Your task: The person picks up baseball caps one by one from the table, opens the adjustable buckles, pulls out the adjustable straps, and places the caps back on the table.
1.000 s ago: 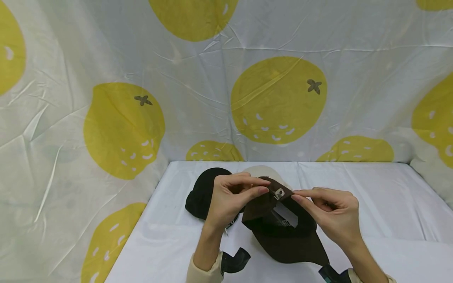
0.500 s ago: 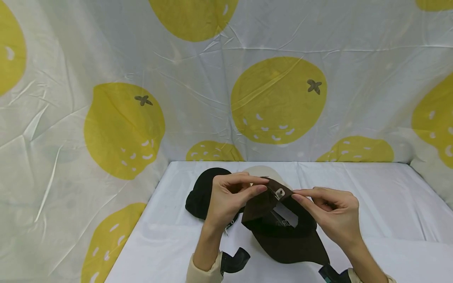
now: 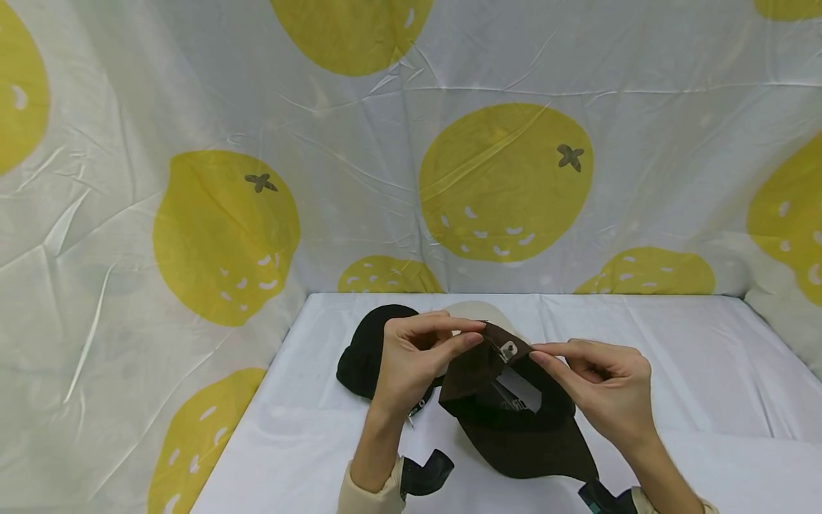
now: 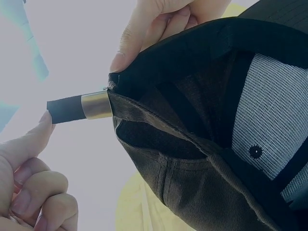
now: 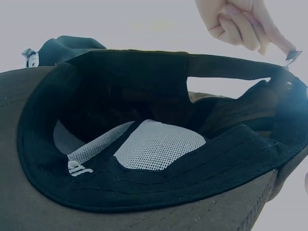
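Note:
A dark brown baseball cap (image 3: 523,451) is held with its inside toward me and its brim down. Between the thumb and forefinger of my left hand (image 3: 411,357) is the free end of its back strap (image 4: 66,109). The strap runs out through a metal buckle (image 4: 97,105) at the edge of the cap. My right hand (image 3: 604,378) pinches the cap's rear band just beside the buckle. In the right wrist view, white mesh lining (image 5: 159,147) and the gap above the strap show inside the cap.
Behind my left hand a black cap (image 3: 369,350) lies on the white-covered table (image 3: 642,321). A pale beige cap (image 3: 478,312) sits behind the brown one, mostly hidden. A lemon-print curtain (image 3: 359,193) hangs at the back and left.
My left hand has shifted slightly to the left, drawing the strap end a little further from the buckle. The right hand and the cap stay almost still.

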Tool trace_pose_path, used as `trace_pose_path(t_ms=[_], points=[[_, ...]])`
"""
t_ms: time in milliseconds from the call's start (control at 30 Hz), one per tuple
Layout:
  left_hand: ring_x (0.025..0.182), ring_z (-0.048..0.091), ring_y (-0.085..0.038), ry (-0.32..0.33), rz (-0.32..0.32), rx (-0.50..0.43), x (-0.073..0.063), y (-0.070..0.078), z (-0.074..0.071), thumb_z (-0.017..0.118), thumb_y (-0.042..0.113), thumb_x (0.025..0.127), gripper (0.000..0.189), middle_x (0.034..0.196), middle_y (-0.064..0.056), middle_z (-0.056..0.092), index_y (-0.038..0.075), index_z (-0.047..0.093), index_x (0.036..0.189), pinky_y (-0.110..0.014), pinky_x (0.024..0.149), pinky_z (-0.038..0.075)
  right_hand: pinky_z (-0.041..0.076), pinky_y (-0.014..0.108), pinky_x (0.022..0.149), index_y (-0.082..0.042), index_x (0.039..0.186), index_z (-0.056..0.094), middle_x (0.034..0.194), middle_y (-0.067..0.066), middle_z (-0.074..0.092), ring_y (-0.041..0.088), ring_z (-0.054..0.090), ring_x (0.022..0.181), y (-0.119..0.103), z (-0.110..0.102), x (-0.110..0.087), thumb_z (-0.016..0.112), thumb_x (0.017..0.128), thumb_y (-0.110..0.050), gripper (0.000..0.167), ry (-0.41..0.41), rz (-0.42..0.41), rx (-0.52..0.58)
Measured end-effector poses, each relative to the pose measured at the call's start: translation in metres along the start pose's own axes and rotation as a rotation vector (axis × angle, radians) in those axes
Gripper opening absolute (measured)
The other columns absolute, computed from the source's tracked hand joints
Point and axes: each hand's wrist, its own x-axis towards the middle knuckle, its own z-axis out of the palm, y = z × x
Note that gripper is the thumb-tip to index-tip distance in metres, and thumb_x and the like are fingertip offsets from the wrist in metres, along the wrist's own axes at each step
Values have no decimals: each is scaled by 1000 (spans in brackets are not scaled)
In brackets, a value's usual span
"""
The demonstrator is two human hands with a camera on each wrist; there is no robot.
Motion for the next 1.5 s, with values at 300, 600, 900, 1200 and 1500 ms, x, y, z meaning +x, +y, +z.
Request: trace_pose_path(t_ms=[300,600,900,1200,1500], points=[[55,37,-12,43,9,57,0,-3,1,78,-3,88,14,60,-9,51,-11,78,100,-27,49,31,17,13,43,3,86,81,52,-7,32,4,22,47,1,-2,-1,82,63,26,32,9,28,-65],[51,32,-9,129,90,219,1,-11,12,81,1,88,10,57,-2,48,-2,82,97,-22,46,25,14,14,43,3,86,81,50,-7,26,7,19,47,2,-3,0,80,66,25,29,75,116,-121],[52,33,-1,101,178,458,-1,-7,31,83,2,85,12,53,1,41,-1,83,96,-15,49,28,14,21,40,3,85,81,49,-6,26,7,19,45,3,-2,2,81,72,20,22,128,170,-153],[54,25,3,191,196,761,-9,-12,66,89,9,82,14,54,3,38,5,84,95,-9,54,19,15,25,39,-2,86,82,46,-6,29,11,20,41,-1,-5,4,83,79,11,14,169,308,-188],[52,31,-1,254,232,836,-8,-28,71,94,10,74,20,54,2,42,7,84,90,-8,53,21,17,27,40,-3,86,83,45,-4,31,15,20,42,0,-7,6,83,82,7,10,181,377,-181]])
